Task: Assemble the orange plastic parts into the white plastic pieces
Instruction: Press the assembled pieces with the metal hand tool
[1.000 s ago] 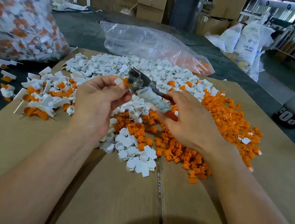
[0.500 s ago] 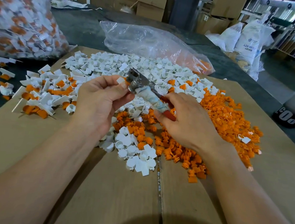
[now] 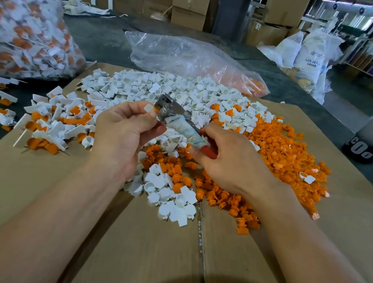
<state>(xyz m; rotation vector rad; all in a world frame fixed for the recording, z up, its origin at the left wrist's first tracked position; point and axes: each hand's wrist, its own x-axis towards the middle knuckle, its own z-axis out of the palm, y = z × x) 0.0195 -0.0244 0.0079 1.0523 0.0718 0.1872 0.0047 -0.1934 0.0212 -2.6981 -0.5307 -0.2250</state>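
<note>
left hand (image 3: 126, 134) pinches a small white plastic tab piece (image 3: 148, 109) against the head of the tape-wrapped, red-handled metal tool (image 3: 182, 123), likely for pressing; right hand (image 3: 230, 165) clenches its handle; loose orange plastic parts (image 3: 280, 153) heap beneath the tool.

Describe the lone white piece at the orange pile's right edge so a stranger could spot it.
On the cardboard, find the orange pile right of the right hand. Near its far right edge lies one white piece, a ring with a flat tab. All its neighbours are orange.
</note>
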